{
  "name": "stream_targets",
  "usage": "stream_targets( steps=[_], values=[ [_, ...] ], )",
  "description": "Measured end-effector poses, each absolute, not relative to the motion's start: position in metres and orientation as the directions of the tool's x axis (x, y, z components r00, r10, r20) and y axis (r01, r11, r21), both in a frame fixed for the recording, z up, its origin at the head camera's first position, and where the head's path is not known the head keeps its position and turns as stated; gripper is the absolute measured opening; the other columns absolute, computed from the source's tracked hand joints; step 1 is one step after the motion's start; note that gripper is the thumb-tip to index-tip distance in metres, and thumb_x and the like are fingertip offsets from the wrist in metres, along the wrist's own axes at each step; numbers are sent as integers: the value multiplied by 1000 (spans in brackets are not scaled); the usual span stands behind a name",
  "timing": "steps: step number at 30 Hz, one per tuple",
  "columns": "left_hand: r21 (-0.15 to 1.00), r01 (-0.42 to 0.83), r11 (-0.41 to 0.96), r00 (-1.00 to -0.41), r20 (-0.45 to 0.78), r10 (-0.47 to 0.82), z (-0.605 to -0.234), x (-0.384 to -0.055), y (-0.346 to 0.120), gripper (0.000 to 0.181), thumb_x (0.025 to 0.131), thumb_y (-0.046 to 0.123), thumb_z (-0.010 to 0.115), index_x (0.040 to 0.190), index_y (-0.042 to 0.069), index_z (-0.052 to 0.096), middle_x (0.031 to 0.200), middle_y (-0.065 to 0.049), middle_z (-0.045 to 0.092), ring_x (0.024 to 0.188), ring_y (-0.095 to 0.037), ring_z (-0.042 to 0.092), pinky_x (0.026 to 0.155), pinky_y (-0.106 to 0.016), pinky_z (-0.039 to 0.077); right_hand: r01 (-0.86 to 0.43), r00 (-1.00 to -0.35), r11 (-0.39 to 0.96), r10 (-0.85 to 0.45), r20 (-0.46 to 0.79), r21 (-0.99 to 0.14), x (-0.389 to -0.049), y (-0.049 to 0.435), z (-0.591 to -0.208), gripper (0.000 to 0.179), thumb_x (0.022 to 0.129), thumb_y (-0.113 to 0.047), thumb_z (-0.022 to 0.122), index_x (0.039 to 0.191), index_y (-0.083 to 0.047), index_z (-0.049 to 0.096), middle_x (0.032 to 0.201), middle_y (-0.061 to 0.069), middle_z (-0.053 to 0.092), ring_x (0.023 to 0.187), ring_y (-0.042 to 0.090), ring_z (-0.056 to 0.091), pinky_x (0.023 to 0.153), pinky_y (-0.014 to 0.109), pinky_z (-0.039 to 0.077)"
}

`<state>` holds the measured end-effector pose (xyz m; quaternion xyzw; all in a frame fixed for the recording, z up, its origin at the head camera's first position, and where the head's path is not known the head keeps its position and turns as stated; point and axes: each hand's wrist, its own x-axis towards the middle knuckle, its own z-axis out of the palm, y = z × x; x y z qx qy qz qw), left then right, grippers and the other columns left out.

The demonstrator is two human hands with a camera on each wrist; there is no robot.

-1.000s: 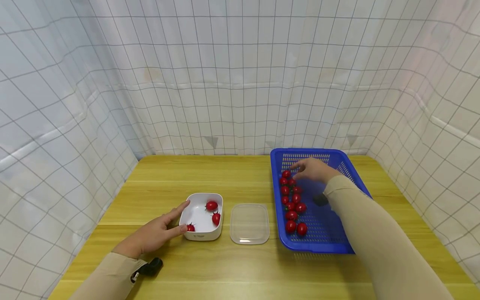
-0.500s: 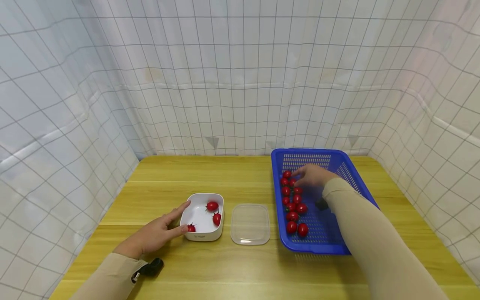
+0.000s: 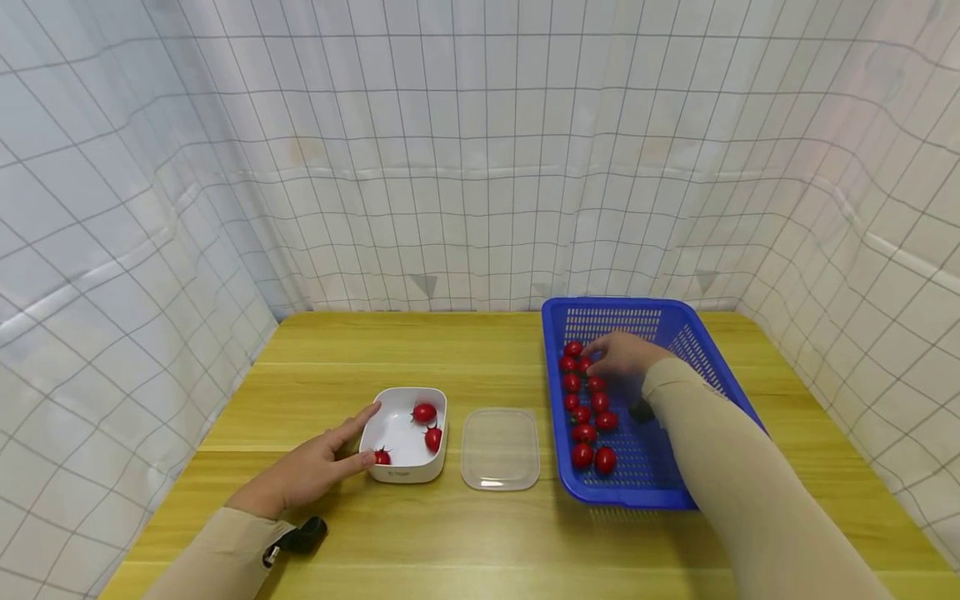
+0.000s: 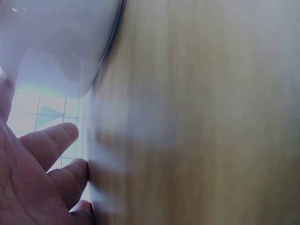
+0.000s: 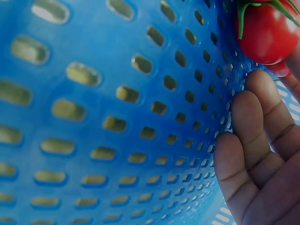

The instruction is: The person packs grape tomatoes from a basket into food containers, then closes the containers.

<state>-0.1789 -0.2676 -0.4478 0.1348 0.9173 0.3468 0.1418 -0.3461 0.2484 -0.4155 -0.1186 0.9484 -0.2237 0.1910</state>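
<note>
My left hand (image 3: 311,469) rests at the left side of a small white square box (image 3: 406,473), thumb and forefinger extended along its rim. Inside the box lie three red cherry tomatoes, one of them a tomato (image 3: 424,413) at the back. The left wrist view shows the fingers loosely spread beside the wall. Inside a blue basket (image 3: 634,498), my right hand (image 3: 626,353) has thumb and forefinger about a cherry tomato (image 3: 585,366) in the left-hand group. In the right wrist view a tomato (image 5: 267,35) with green sepals is at the fingers; its far side is hidden.
A clear square lid (image 3: 500,448) lies flat between the box and the basket. Several more tomatoes (image 3: 583,433) line the basket's left side. The wooden table (image 3: 450,542) is bounded by gridded white curtains (image 3: 495,208) at the back and sides.
The right hand has lowered slightly, its fingers settling onto the tomato. A few neighbouring tomatoes have shifted slightly right and nearer. The left hand and the box stay in place.
</note>
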Motion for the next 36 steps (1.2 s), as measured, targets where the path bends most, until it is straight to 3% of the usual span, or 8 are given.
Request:
stream_targets(
  steps=[9, 27, 36],
  values=[
    [690, 146, 709, -920, -168, 353, -448, -179, -267, 76, 105, 55, 58, 168, 44, 17, 176, -13, 18, 159, -53, 14, 122, -76, 20, -70, -899, 865, -271, -344, -497, -345, 246, -416, 43, 95, -25, 76, 137, -15, 71, 132, 14, 71, 123, 34, 66, 112, 60, 48],
    [690, 141, 710, -919, -176, 353, -447, -179, -267, 76, 105, 55, 58, 168, 44, 16, 176, -13, 17, 159, -53, 13, 122, -77, 20, -89, -895, 871, -283, -345, -484, -346, 247, -415, 42, 96, -24, 76, 137, -13, 70, 127, 12, 73, 119, 33, 67, 111, 60, 49],
    [690, 178, 702, -926, -124, 357, -449, -179, -267, 76, 104, 52, 61, 169, 39, 22, 175, -12, 24, 158, -51, 21, 122, -74, 23, -63, -898, 869, -264, -351, -492, -346, 247, -416, 41, 96, -25, 75, 135, -16, 71, 127, 12, 72, 115, 31, 68, 108, 59, 51]
  ],
)
